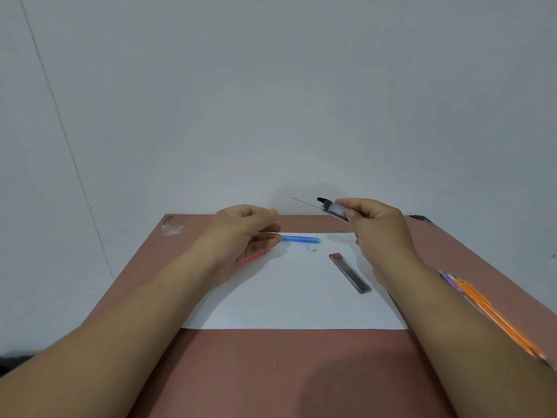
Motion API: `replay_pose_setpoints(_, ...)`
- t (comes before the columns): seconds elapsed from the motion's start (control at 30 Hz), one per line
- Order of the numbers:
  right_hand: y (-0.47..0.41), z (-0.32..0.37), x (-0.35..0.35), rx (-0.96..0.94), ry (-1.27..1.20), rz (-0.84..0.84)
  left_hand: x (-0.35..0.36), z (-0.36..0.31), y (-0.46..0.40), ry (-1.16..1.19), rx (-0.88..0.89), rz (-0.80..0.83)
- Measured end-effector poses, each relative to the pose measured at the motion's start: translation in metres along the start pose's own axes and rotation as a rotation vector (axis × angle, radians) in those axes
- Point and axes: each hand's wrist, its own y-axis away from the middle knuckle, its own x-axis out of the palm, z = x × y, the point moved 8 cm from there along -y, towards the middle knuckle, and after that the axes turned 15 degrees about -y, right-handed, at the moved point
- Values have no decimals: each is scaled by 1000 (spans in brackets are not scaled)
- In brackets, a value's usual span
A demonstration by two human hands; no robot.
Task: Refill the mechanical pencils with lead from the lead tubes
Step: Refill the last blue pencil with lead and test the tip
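A: From the head camera, what does the right hand (376, 227) hold?

B: It pinches a lead tube (334, 209), raised above the white paper (295, 297), one thin lead (304, 202) sticking out leftward.

A: The left hand (241, 233)?

B: Fingers curled around a blue pencil (300, 238); a red one (251, 258) shows beneath the palm. Another lead tube (349, 273) lies on the paper.

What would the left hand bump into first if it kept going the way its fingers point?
Probably the blue pencil on the white paper. The left hand points right, its fingertips almost at the pencil's near end. Depth is hard to judge, so it might pass just above.
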Motion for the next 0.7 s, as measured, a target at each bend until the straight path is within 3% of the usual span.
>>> replay_pose_setpoints(0.4,16,1,28,30,62,137,-1,-9,4,-138,111,-94)
replay_pose_setpoints(0.7,13,1,18,62,-30,88,-28,-12,-2,-130,121,-238)
